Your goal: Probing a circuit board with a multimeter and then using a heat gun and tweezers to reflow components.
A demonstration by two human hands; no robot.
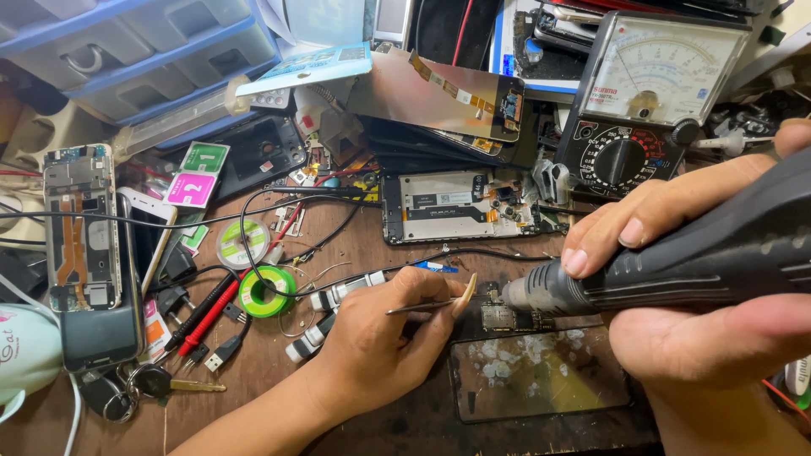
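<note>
Near edge, lower centre: cracked glass panel (541, 376) lies flat on the counter (279, 355), small circuit board (500, 317) just above it. Left hand (380, 338) has fingers pinched shut on tweezers (422, 306), tip at the board, likely to steady it. Right hand (676, 279) is wrapped around a grey rotary tool (676, 257), nose angled down onto the same board. Mid-frame: opened phone (460, 207), green solder-wick spool (266, 291), red and black probes (203, 317). Upper right: analog multimeter (646, 93). Upper left: blue drawer unit (144, 51).
</note>
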